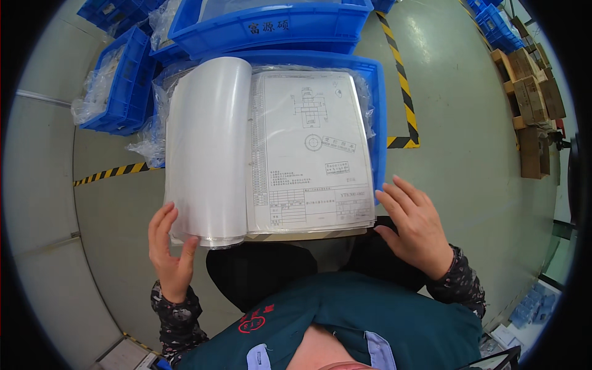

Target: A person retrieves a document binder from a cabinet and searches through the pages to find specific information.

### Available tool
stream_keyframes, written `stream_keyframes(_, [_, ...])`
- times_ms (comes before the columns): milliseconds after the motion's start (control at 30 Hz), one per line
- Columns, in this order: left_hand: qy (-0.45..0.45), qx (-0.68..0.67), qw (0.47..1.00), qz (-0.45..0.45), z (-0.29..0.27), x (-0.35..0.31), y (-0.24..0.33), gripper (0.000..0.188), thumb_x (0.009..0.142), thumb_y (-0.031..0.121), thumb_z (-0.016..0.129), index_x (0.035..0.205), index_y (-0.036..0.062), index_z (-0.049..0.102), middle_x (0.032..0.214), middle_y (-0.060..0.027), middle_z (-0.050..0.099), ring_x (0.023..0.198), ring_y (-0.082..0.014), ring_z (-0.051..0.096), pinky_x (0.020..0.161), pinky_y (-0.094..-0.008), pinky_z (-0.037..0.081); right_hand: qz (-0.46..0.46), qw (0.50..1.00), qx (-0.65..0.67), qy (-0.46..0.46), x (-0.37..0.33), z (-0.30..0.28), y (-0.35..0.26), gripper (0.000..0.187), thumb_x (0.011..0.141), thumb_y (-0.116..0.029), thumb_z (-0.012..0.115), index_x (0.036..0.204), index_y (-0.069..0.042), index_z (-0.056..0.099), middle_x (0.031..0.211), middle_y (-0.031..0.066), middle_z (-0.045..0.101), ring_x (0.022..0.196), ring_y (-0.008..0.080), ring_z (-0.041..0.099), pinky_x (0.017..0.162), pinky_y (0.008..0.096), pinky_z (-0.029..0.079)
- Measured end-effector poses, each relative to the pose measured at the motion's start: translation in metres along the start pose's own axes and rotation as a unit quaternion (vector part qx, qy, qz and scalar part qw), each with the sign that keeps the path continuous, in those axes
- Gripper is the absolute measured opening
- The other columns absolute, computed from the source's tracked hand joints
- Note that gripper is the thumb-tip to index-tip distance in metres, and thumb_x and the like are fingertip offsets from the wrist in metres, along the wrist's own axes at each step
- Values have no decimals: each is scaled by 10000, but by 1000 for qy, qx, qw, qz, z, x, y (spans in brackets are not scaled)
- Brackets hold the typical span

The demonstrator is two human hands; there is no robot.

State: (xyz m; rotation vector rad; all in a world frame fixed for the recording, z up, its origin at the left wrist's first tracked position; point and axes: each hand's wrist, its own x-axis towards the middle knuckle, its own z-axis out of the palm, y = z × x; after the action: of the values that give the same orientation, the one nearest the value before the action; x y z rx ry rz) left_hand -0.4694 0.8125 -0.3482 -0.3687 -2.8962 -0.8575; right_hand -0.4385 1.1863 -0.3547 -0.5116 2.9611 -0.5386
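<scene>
Binder of sleeved drawing sheets (308, 154), lying open on the person's lap, long axis running six to twelve o'clock. Left hand (169, 250), at seven o'clock, pinches the lower edge of a curled bundle of turned pages (209, 148). Right hand (414, 225), at four o'clock, rests open and flat, fingers spread, touching the binder's lower right corner. Beyond, at twelve o'clock, blue plastic crates (271, 28) lined with clear bags; black-and-yellow floor tape (401, 80) borders them; cardboard boxes (533, 92) at two o'clock.
</scene>
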Motion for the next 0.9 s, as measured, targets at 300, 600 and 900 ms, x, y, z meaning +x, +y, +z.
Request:
stream_keyframes(300, [82, 47, 977, 190, 35, -17, 49, 281, 786, 99, 596, 1047, 31, 515, 1100, -161, 525, 1053, -331, 508, 913, -466, 392, -42, 998, 48, 28, -14, 8, 4, 466, 612, -76, 711, 1035, -2, 528, 1045, 134, 549, 1044, 304, 508, 849, 374, 432])
stream_keyframes(600, [-31, 5, 968, 248, 103, -9, 112, 358, 674, 52, 658, 1020, 32, 567, 1093, -143, 567, 1048, -321, 532, 920, -451, 389, -124, 989, 85, 13, -6, 17, 23, 432, 599, -60, 698, 998, 0, 541, 986, 129, 565, 962, 302, 537, 819, 358, 461])
stream_keyframes(900, [-93, 60, 973, 204, 158, -18, 134, 351, 763, 153, 591, 1098, 51, 565, 1206, -103, 513, 1156, -237, 460, 992, -441, 293, -155, 979, 74, -107, -22, 9, 40, 380, 618, -133, 712, 950, -40, 552, 767, 59, 545, 735, 208, 530, 630, 308, 452])
